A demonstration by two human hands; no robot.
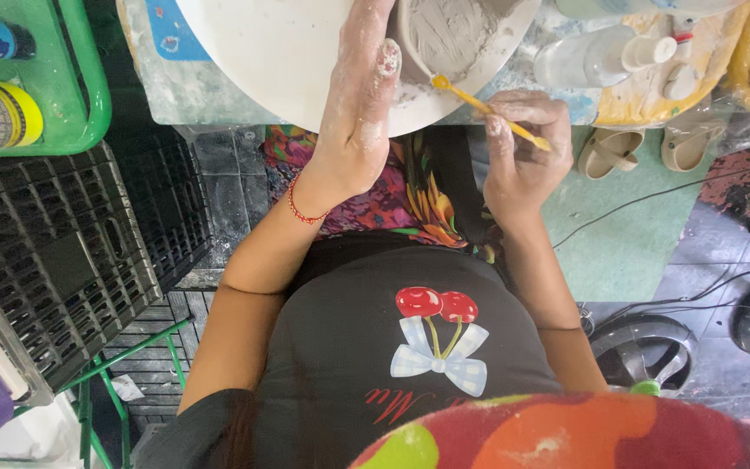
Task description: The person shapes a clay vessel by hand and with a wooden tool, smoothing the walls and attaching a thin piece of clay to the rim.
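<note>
A grey clay vessel [449, 35] stands on a round white disc [279, 61] at the top of the view. My left hand [358, 113], smeared with clay and with a red thread bracelet at the wrist, lies flat on the disc. Its fingers are stretched out against the vessel's left side and grip nothing. My right hand [523, 152] pinches a thin yellow-orange modelling tool [488, 108]. The tool's tip touches the vessel's lower edge near the disc.
A green basket [88, 104] with bottles sits top left, above black plastic crates [54, 252]. A white squeeze bottle [596, 56] and yellow cloth [653, 100] lie right of the disc. Sandals [609, 152], a cable and round black fan-like objects [644, 347] are on the floor.
</note>
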